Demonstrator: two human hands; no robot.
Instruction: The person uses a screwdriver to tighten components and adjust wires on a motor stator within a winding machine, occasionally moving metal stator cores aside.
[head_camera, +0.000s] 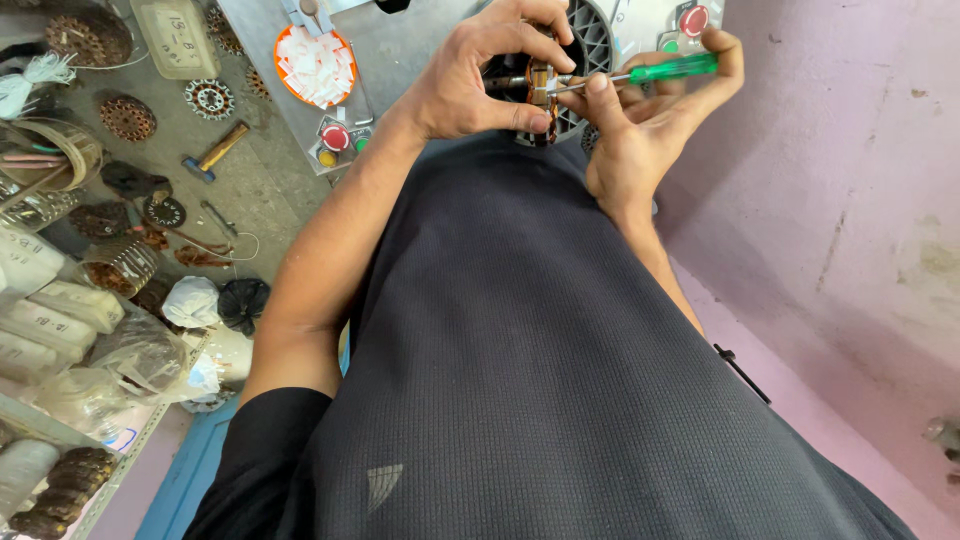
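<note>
A small copper-wound motor armature (540, 88) sits at 12 o'clock, high in the view, pinched between the fingers of the left hand (480, 75). The right hand (640, 130) closes around a green-handled screwdriver (660, 71), its tip touching the armature. At 10 o'clock, an orange bowl (315, 65) rests on the table (400, 50).

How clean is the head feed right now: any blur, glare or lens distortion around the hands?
Head view: even daylight, no harsh glare; the left hand and right hand are sharp, as is the green-handled screwdriver at the small copper-wound motor core. Wide-angle stretch bends the edges, enlarging the dark shirt. The clear bags on the shelf look slightly soft.
</note>
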